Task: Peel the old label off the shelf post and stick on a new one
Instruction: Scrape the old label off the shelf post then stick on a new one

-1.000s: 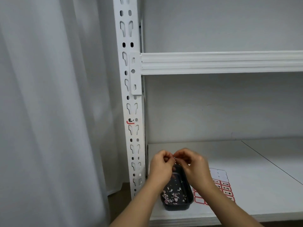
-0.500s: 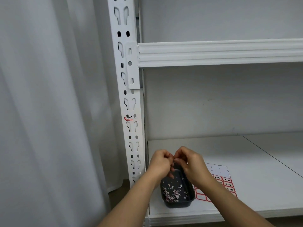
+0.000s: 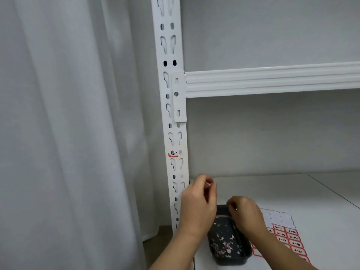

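Hands have parted: half a second ago both pinched together over the tray (image 3: 229, 248); now your left hand (image 3: 198, 203) has lifted toward the post (image 3: 175, 133), fingertips pinched on what looks like a tiny scrap, though blur hides it. Your right hand (image 3: 243, 215) hangs curled over the tray; whether it holds anything I cannot tell. That suggests more peeling ahead. The old label (image 3: 173, 154), a torn red remnant, sits on the post at 11 o'clock from your left hand, apart. The label sheet (image 3: 286, 234) lies at 3 o'clock from the tray.
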